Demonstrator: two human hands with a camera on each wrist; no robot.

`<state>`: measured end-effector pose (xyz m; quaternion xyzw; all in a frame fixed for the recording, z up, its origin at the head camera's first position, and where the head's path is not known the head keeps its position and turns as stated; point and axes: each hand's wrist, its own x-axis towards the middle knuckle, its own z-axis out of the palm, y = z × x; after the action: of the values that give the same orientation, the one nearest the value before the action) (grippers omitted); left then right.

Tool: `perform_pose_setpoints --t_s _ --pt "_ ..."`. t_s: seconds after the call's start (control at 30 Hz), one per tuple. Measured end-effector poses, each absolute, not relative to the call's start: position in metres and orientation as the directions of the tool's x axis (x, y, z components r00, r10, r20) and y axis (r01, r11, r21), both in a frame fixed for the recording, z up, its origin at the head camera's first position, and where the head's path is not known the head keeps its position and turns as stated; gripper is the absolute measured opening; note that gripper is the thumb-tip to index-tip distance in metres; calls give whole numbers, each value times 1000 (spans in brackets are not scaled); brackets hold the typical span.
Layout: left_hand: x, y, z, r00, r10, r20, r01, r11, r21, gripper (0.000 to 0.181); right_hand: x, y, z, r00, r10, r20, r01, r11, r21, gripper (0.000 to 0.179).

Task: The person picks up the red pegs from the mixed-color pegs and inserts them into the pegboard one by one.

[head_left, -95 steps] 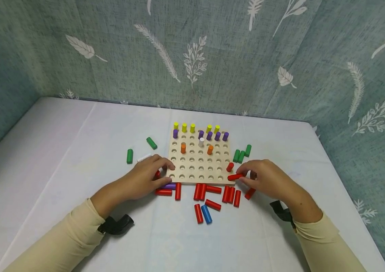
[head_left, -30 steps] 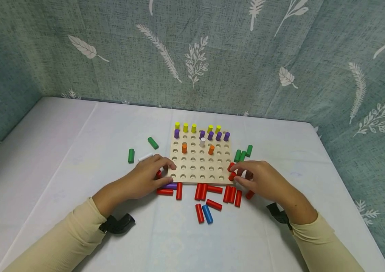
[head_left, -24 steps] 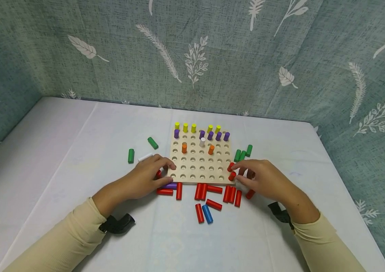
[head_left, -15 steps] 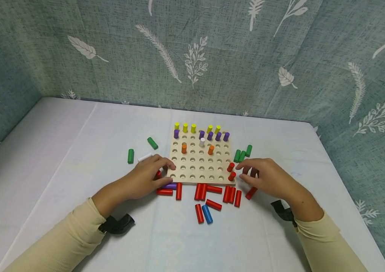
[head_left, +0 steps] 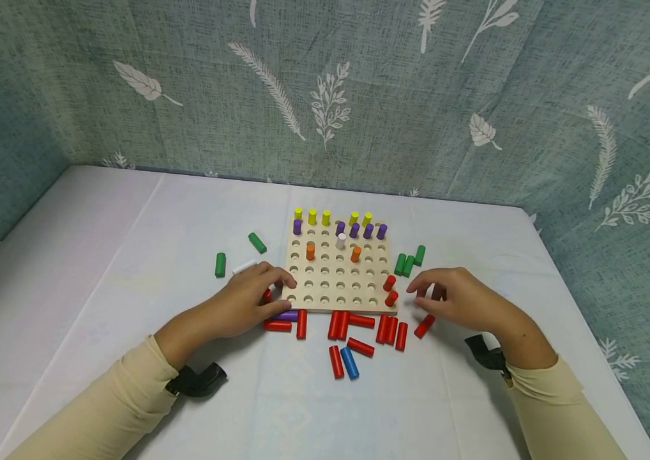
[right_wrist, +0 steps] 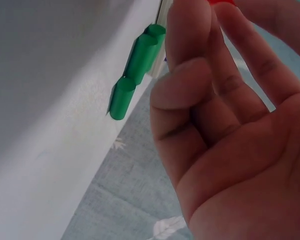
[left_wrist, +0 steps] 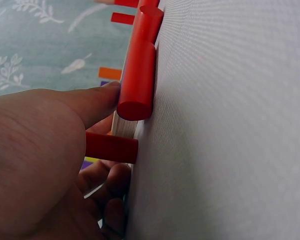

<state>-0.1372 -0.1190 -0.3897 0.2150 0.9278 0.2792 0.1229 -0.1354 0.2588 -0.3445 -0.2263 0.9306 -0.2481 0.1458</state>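
Observation:
In the head view a wooden pegboard point(head_left: 332, 291) lies flat on the table, with rows of round holes. My left hand point(head_left: 246, 299) grips its near left corner, index finger on top and thumb at the front edge. A red peg point(left_wrist: 112, 147) lies under that palm, partly hidden. My right hand point(head_left: 457, 295) hovers just off the board's right side, fingers loosely bent and holding nothing. Nearest to it, two red pegs, the rear one point(head_left: 389, 283) and the corner one point(head_left: 391, 298), stand slightly tilted in the right-hand column.
Yellow pegs point(head_left: 326, 218) and purple pegs point(head_left: 355, 230) stand in the back rows; orange pegs point(head_left: 310, 252) and a white peg point(head_left: 341, 241) stand farther forward. Loose red pegs point(head_left: 361, 347) and a blue peg point(head_left: 350, 363) lie in front. Green pegs point(head_left: 400, 264) lie at both sides.
My right hand has set a red peg into the near right corner hole, let go of it and drawn back to the right. My left hand stays on the board's corner.

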Motion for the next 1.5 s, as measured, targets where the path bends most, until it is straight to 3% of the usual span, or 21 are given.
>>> perform_pose_setpoints --t_s 0.53,0.9,1.5 --pt "-137 -118 -389 -879 459 -129 307 753 583 34 -144 281 -351 -782 -517 -348 -197 736 -648 23" --pt "-138 -118 -389 -880 455 -134 303 757 579 35 -144 277 -355 -744 -488 -456 -141 782 -607 22" --pt "-139 -119 -391 -882 452 -138 291 750 593 35 -144 275 -358 -751 -503 -428 -173 775 -608 19"
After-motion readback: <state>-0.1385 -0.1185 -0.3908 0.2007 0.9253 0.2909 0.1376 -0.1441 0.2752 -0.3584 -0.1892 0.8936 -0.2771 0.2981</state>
